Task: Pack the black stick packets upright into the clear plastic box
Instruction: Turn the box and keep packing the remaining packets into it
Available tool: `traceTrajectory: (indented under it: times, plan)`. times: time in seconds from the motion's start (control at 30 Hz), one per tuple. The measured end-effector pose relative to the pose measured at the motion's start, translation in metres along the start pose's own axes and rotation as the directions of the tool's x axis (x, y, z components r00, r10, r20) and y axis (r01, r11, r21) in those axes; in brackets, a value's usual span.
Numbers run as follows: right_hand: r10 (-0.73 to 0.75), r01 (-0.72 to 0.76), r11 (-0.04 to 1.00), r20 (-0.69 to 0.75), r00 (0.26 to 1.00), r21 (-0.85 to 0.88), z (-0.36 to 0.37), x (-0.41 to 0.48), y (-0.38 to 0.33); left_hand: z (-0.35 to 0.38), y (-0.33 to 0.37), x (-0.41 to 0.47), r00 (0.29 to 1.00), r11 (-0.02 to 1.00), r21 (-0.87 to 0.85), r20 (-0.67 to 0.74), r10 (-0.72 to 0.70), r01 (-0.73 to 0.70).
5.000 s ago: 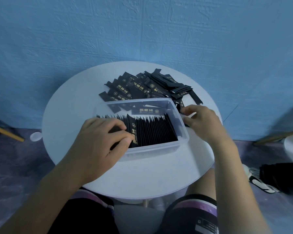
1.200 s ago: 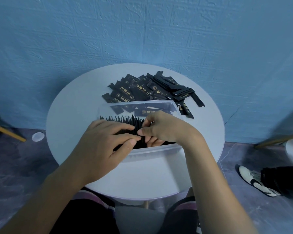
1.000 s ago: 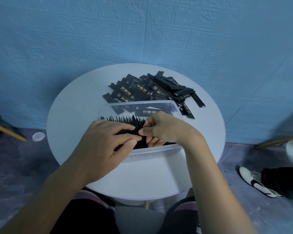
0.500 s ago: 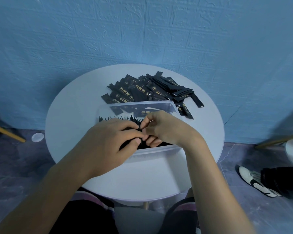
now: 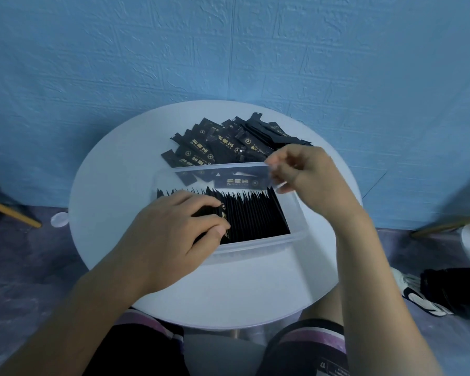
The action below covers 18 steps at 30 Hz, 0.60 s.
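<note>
right hand (image 5: pixel 310 180) risen to box (image 5: pixel 255 246) rim, grip blurred, left hand (image 5: pixel 171 229) holding packets (image 5: pixel 255 215)

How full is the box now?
Nearly full: upright packets run across the box, leaving a narrow gap at its right end. The left hand hides the left part.
</note>
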State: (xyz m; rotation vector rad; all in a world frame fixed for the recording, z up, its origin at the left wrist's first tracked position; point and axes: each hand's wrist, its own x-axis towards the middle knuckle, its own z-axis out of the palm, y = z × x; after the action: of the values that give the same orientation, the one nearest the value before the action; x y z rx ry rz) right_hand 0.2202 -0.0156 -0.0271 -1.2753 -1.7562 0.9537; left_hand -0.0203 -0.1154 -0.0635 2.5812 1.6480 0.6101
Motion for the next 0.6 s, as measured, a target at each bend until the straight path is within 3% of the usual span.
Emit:
traceTrajectory:
  times: [0.1,0.17,0.23,0.3,0.37,0.5,0.6]
  plan:
    - [0.068,-0.052,0.986,-0.098,0.993,0.158,-0.007,0.015,0.014,0.0,0.0,0.001,1.0,1.0,-0.008,0.005,-0.013,0.013]
    - [0.08,-0.062,0.992,-0.175,0.981,0.108,-0.009,0.03,0.034,-0.001,0.0,0.001,1.0,1.0,-0.01,0.011,-0.014,0.014]
    - [0.026,-0.069,0.989,-0.296,0.955,-0.133,-0.014,0.046,0.06,-0.002,0.0,0.001,1.0,1.0,-0.004,0.022,-0.008,0.009]
    - [-0.065,-0.112,0.889,-0.366,0.928,-0.443,-0.021,0.058,0.08,-0.002,0.001,0.001,1.0,1.0,0.011,0.029,0.001,-0.001]
    - [-0.04,-0.141,0.839,-0.318,0.947,-0.526,-0.025,0.071,0.096,-0.002,0.002,0.001,0.999,1.0,0.019,0.032,0.005,-0.005]
    - [0.162,-0.234,0.78,-0.174,0.971,-0.58,-0.024,0.082,0.109,-0.002,0.0,0.001,0.999,1.0,-0.001,0.039,0.0,0.0]
    - [0.132,-0.191,0.79,-0.142,0.981,-0.583,-0.017,0.076,0.107,-0.002,0.0,0.001,0.999,1.0,-0.018,0.045,0.003,-0.003]
